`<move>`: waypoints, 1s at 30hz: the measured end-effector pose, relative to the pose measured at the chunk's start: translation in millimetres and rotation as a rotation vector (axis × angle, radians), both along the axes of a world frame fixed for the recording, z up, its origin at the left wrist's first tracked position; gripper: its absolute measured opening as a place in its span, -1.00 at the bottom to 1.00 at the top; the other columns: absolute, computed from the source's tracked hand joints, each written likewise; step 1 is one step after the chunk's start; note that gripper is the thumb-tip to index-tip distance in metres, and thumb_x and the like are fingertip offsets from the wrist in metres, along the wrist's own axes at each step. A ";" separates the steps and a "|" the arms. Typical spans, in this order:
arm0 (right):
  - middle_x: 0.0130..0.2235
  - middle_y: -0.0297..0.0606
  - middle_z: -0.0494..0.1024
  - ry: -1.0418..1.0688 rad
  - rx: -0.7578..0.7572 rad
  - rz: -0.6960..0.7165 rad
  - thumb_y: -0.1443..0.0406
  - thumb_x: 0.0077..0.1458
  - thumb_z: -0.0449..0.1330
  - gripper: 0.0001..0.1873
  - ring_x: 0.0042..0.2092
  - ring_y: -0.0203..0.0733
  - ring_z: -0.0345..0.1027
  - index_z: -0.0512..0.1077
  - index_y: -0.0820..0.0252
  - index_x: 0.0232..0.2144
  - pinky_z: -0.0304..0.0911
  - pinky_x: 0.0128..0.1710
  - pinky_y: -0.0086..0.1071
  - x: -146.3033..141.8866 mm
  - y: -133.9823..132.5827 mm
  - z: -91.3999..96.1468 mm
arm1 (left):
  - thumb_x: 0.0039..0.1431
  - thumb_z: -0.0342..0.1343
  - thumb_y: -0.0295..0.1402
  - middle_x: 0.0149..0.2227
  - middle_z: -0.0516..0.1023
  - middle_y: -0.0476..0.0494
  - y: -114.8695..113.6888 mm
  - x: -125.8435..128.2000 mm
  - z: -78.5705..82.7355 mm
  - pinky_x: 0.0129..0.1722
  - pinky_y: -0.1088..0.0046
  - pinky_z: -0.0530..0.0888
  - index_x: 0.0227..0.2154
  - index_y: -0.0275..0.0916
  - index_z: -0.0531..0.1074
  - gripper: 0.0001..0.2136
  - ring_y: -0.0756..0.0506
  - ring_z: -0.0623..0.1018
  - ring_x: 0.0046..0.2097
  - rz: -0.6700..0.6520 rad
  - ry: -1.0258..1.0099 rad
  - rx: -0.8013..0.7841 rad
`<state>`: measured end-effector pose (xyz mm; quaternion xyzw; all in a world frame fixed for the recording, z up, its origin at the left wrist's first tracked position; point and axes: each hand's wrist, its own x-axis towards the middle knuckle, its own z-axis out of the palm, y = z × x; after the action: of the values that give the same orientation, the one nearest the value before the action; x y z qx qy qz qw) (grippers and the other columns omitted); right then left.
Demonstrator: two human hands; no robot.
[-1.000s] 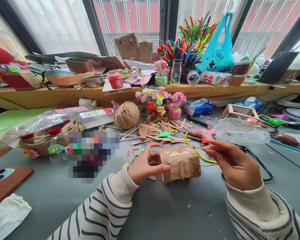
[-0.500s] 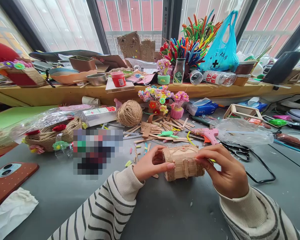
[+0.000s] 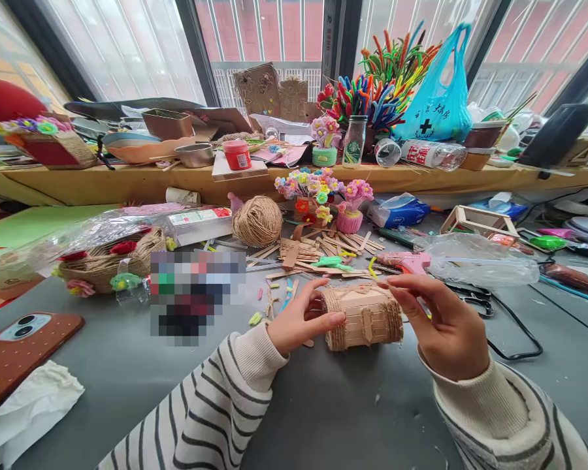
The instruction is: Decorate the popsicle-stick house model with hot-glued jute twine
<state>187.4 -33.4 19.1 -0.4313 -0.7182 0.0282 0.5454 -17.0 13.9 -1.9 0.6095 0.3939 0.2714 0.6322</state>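
A small chest-like craft box (image 3: 360,318) made of wooden craft sticks lies on the grey table. Twine bands wrap both ends, and a short stick piece forms a latch on its front. My left hand (image 3: 306,320) grips its left end, thumb on the front and fingers behind. My right hand (image 3: 438,320) is closed, with thumb and forefinger together at the upper right edge of the box. Whatever is between those fingertips is too small to make out. Behind the box are loose craft sticks (image 3: 304,254) and a pink glue gun (image 3: 414,262).
A twine ball (image 3: 257,222), pipe-cleaner flowers (image 3: 350,212) and a clear plastic bag (image 3: 480,261) stand behind. Black scissors (image 3: 477,300) and a cable lie right. A phone (image 3: 34,333), a crumpled tissue (image 3: 39,408) and a twine basket (image 3: 98,271) are left. A cluttered shelf (image 3: 147,185) runs behind.
My right fingertips have moved up from the twine band on the right end to the box's top edge. The left hand keeps its hold. The view has shifted slightly.
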 end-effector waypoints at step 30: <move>-0.53 -0.36 0.54 0.491 -0.163 -0.398 0.20 -0.03 0.24 -0.84 -0.55 -0.37 0.31 0.47 0.17 -0.44 0.25 -0.55 -0.48 11.6 -7.9 10.6 | -0.26 0.33 -0.17 -0.15 0.44 -0.22 -0.5 0.8 2.6 -0.02 0.22 0.35 -0.01 -0.21 0.10 -0.26 -0.18 0.49 -0.09 0.098 -0.099 -0.061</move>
<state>199.0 -41.2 29.7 -0.5857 -0.4621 0.0820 0.6608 -16.2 13.4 0.7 0.5556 0.3995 0.3198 0.6553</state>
